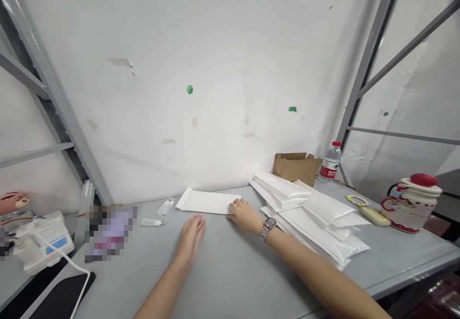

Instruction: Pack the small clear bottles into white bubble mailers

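Observation:
A long white envelope (208, 201) lies flat on the grey table near the wall, its flap end toward the left. My right hand (246, 215), with a metal-banded watch at the wrist, has its fingers curled over the envelope's right end. My left hand (192, 233) rests on its side just below the envelope's left half, fingers stretched out and holding nothing. Left of the envelope lie small whitish plastic pieces with loops, a pair (166, 207) and a single one (152, 222). Beside my right forearm, several white envelopes (323, 221) are piled loosely.
Behind the pile stand an open cardboard box (296, 168) and a red-capped water bottle (329, 163). A decorated jar-like cup (413, 204) stands at right. At left are a blurred purple item (113, 233), a white power strip (45, 242) with cable, and a black pad (59, 297).

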Demonstrator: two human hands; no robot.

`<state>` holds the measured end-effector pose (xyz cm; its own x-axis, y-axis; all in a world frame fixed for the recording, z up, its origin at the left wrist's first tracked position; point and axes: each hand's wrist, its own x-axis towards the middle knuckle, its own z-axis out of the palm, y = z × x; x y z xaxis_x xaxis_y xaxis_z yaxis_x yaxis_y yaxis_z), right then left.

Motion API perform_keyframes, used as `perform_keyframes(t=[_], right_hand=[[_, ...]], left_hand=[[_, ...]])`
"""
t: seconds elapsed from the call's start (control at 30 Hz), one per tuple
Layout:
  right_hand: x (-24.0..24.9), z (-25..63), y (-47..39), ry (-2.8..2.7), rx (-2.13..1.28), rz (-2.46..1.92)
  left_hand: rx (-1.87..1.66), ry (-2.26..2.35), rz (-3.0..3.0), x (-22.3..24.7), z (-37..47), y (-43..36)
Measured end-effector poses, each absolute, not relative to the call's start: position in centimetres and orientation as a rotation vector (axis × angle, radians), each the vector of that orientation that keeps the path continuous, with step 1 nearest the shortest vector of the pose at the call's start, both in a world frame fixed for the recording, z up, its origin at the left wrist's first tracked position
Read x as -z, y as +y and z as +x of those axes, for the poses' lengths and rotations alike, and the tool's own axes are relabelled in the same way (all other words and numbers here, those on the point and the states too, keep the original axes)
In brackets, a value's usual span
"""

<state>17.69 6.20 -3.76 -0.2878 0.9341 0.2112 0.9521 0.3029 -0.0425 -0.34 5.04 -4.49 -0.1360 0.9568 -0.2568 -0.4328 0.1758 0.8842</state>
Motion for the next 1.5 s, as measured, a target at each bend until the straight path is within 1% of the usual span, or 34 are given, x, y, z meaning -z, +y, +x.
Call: perform_keyframes(t=[0.07, 0.13, 0.23, 0.3, 0.37, 0.47, 0.57, 0.63, 0.67, 0.73, 0.83, 0.93, 1.0, 1.27, 1.4, 1.5], right_hand=[[3.4, 17.2, 5.5, -2.41, 0.197, -1.743], [2.9, 16.8, 4.3, -2.443, 0.179, -1.708], [2.1, 16.5, 3.0, -2.417, -0.095, -1.628], [2.0, 16.6, 3.0, -2.309, -0.183, -1.612], [2.4, 16.7, 3.5, -2.214, -0.122, -1.614], [3.6, 16.7, 4.6, -2.247, -0.095, -1.561], [4.3, 16.6, 4.9, -2.354, -0.131, -1.487], [4.2, 16.7, 4.5, -2.404, -0.176, -1.419], [4.0, 16.8, 4.2, -2.421, -0.222, -1.372], [3.5, 17.1, 3.6, -2.443, -0.343, -1.27], [2.9, 17.3, 2.6, -2.458, -0.636, -1.167], [2.8, 17.0, 1.7, -2.448, -1.004, -1.152], [2.8, 16.7, 1.3, -2.436, -1.087, -1.166], [2.8, 15.6, 0.9, -2.205, -1.03, -1.16], [2.9, 15.3, 1.1, -2.031, -1.041, -1.196], [3.1, 15.4, 1.4, -1.938, -1.056, -1.217]], left_hand=[[-1.372, 1.133, 0.632, 4.9, -0.6, 5.3], [-1.383, 1.14, 0.634, 5.0, -0.7, 5.4], [-1.352, 1.138, 0.6, 4.9, -0.8, 5.3], [-1.319, 1.134, 0.582, 4.7, -0.7, 5.1], [-1.281, 1.13, 0.609, 4.4, -0.6, 4.9], [-1.204, 1.181, 0.78, 3.9, -0.6, 4.8], [-1.215, 1.445, 1.163, 3.1, -1.6, 5.1], [-1.216, 1.725, 1.557, 2.8, -3.2, 5.6], [-1.16, 1.885, 1.734, 2.7, -4.3, 6.0], [-0.91, 2.235, 1.91, 2.9, -6.8, 6.7], [-0.572, 2.421, 1.92, 3.8, -10.2, 7.7], [-0.466, 2.408, 1.986, 4.6, -12.1, 8.3], [-0.434, 2.411, 2.033, 4.5, -12.6, 8.3], [-0.316, 2.483, 2.042, 3.3, -12.1, 7.9], [-0.337, 2.28, 2.19, 3.4, -9.5, 7.5], [-0.495, 2.105, 2.184, 3.3, -7.9, 7.2]])
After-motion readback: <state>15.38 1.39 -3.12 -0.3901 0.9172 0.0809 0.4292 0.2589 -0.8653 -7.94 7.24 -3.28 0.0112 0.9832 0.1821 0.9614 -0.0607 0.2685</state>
